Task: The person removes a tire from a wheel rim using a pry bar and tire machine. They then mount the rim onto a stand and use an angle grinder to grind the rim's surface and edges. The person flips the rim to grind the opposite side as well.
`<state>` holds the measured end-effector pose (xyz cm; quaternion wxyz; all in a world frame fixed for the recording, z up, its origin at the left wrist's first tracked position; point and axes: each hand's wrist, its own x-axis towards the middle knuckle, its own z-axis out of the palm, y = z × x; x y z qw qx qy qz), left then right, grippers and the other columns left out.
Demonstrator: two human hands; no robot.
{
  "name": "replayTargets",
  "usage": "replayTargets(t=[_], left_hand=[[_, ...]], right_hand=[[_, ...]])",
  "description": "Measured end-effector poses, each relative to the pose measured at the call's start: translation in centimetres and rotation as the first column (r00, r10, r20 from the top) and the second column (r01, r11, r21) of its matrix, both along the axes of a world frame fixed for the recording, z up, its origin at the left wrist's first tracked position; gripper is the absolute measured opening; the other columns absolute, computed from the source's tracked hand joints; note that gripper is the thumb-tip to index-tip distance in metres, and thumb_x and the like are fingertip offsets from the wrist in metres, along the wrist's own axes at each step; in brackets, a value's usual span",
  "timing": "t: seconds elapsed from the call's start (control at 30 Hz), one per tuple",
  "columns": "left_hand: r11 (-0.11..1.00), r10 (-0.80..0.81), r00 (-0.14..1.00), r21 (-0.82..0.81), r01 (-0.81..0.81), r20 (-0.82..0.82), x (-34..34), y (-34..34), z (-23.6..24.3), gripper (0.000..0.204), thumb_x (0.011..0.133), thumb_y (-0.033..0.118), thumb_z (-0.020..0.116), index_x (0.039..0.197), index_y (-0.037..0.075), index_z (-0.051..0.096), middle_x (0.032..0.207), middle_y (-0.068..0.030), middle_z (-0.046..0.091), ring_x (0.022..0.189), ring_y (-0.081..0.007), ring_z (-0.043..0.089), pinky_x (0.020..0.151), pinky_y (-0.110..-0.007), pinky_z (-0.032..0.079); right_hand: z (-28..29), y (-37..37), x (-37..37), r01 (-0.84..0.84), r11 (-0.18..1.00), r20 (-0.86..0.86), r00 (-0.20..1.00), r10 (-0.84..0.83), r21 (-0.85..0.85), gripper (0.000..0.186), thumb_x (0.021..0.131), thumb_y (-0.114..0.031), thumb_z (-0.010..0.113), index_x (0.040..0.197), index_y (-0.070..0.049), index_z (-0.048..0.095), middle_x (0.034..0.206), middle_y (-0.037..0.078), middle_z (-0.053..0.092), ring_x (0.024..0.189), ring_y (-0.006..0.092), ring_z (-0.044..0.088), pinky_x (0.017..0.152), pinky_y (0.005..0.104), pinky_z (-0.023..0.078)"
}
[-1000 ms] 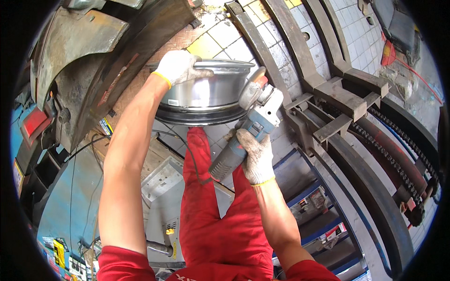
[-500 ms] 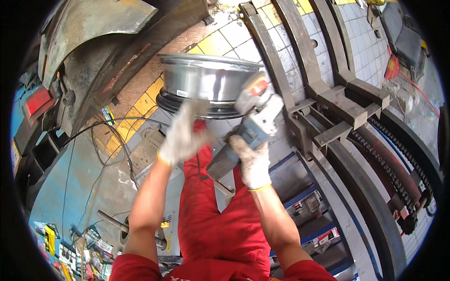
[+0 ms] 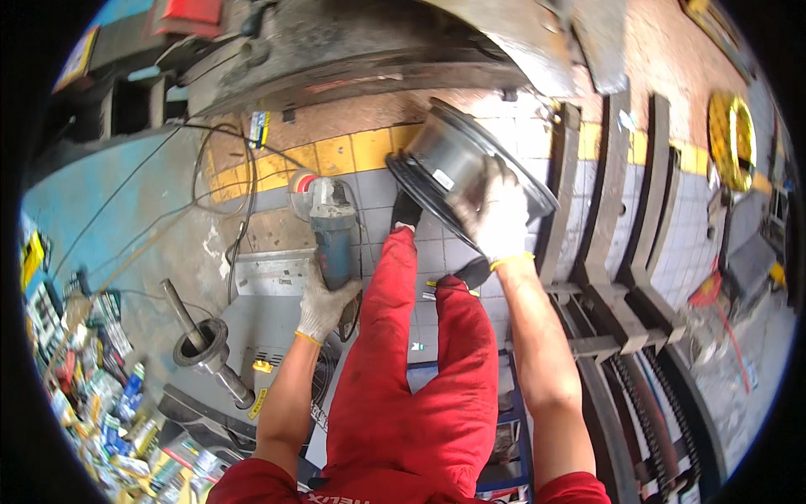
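Note:
My left hand (image 3: 323,307), in a white glove, grips the body of a blue-grey angle grinder (image 3: 332,227) and holds it out to the left, its disc guard pointing away from me. My right hand (image 3: 501,220), also gloved, rests on the edge of a silver wheel rim (image 3: 449,155). The rim stands tilted on the tiled floor just beyond my feet. My legs in red trousers (image 3: 403,370) run between the two arms.
A grey machine (image 3: 269,277) with a flanged steel shaft (image 3: 206,349) stands at my left. Cables (image 3: 227,185) loop over the floor. A vehicle's dirty underside (image 3: 353,42) hangs ahead. Steel lift rails (image 3: 604,210) run along the right. Small packages (image 3: 92,395) clutter the lower left.
The grinder has passed from my right hand to my left and moved away from the rim. My right hand now holds the rim, which has tipped up. My view has swung left.

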<state>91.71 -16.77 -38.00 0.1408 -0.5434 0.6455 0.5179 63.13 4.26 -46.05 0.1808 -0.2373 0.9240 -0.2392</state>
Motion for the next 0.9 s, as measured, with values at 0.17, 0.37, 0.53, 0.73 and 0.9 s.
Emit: replayTargets(t=[0.17,0.37,0.53,0.73,0.9], left_hand=[[0.97,0.223,0.968,-0.069,-0.232,-0.119,4.5,-2.9,-4.5,0.09,0.084,0.012,0.093,0.16,-0.002,0.048,0.13,-0.0118,0.067,0.113,-0.0249,0.068,0.097,-0.039,0.061],[0.869,0.494,0.835,0.11,-0.482,-0.241,2.6,-6.0,-4.3,0.081,0.087,0.003,0.09,0.159,0.002,0.051,0.128,-0.0091,0.07,0.11,-0.0193,0.069,0.093,-0.037,0.062],[0.757,0.65,0.711,0.31,-0.575,-0.268,0.1,-9.1,-3.5,0.08,0.087,0.004,0.089,0.158,0.006,0.053,0.129,-0.0093,0.071,0.107,-0.02,0.071,0.093,-0.036,0.062],[0.781,0.623,0.775,0.152,-0.606,-0.107,0.2,-12.6,-7.9,0.07,0.083,0.019,0.088,0.147,0.004,0.062,0.116,-0.0083,0.072,0.098,-0.0183,0.072,0.085,-0.035,0.06],[0.732,0.678,0.731,-0.009,-0.681,-0.074,3.0,-15.5,-19.7,0.048,0.084,0.036,0.088,0.12,0.008,0.073,0.089,-0.0042,0.071,0.058,-0.0156,0.065,0.044,-0.031,0.047]], right_hand=[[-4.1,-4.2,-0.2,-0.262,0.942,-0.189,0.935,0.301,0.209,0.09,0.085,-0.055,0.089,0.153,-0.003,0.06,0.162,0.023,0.056,0.15,0.0486,0.05,0.127,0.068,0.034],[-8.1,-4.4,2.4,-0.293,0.941,-0.247,0.912,0.328,0.169,0.079,0.096,-0.053,0.079,0.154,-0.002,0.062,0.167,0.023,0.055,0.159,0.0515,0.042,0.134,0.0717,0.022],[-8.5,-5.1,2.6,-0.297,0.937,-0.232,0.914,0.334,0.181,0.075,0.099,-0.047,0.076,0.158,-0.004,0.06,0.169,0.022,0.054,0.16,0.0518,0.042,0.135,0.0708,0.02],[-9.1,-4.0,2.7,-0.331,0.917,-0.125,0.923,0.364,0.224,0.078,0.104,-0.044,0.071,0.168,-0.004,0.051,0.179,0.024,0.043,0.169,0.0537,0.028,0.139,0.0697,0.01],[-9.5,-2.5,2.8,-0.343,0.919,-0.153,0.915,0.374,0.192,0.085,0.102,-0.046,0.071,0.171,-0.005,0.046,0.18,0.024,0.04,0.168,0.055,0.029,0.137,0.0727,0.009]])
